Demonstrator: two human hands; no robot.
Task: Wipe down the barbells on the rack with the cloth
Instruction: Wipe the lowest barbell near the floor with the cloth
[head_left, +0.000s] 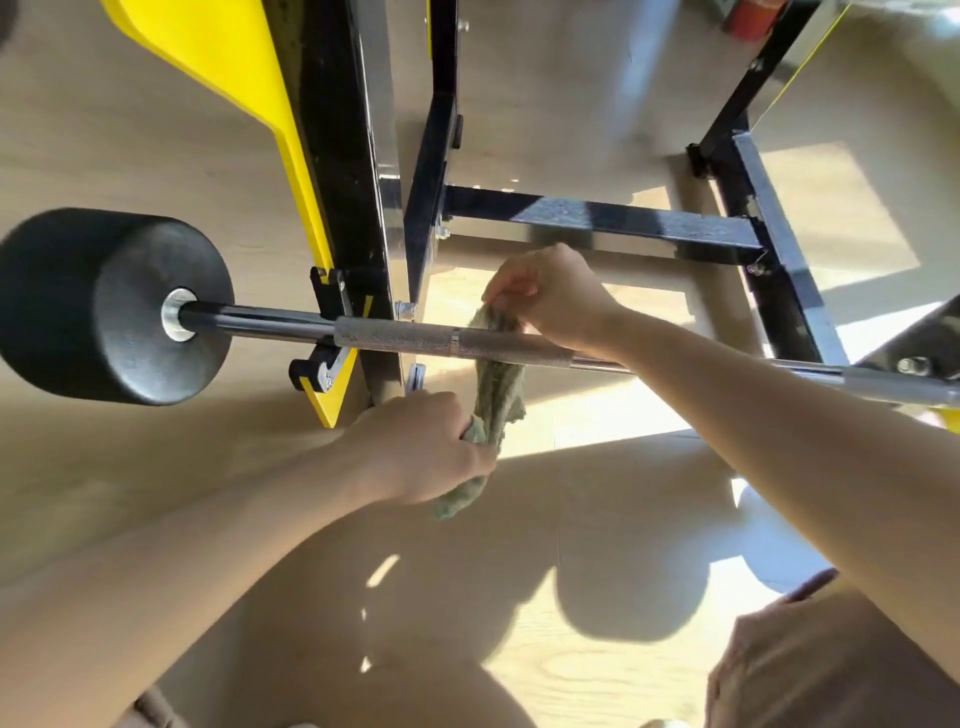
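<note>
The barbell (395, 335) lies across the picture from 9 o'clock to about 4 o'clock and rests in a black and yellow hook (327, 291) of the rack (597, 218). Its round black weight (104, 306) is at the 9 o'clock end. The green cloth (496, 384) is near the centre and crosses the knurled part of the bar, with one end on the far side and the other end on the near side; I cannot tell if it passes over or under the bar. The right hand (553, 299), at 12 o'clock from the cloth, pinches the far end between curled fingers and thumb, and its forearm crosses the bar toward 4 o'clock. The left hand (423, 449), at 7 o'clock from the crossing point, has its fingers closed around the near end, and a tail of cloth comes out below the fist. The black frame of the rack stands beyond the bar, with a crossbeam toward 1 o'clock and a yellow panel (218, 57) at 11 o'clock. Under all is a pale wooden floor (130, 156) with patches of sunlight and shadow
</note>
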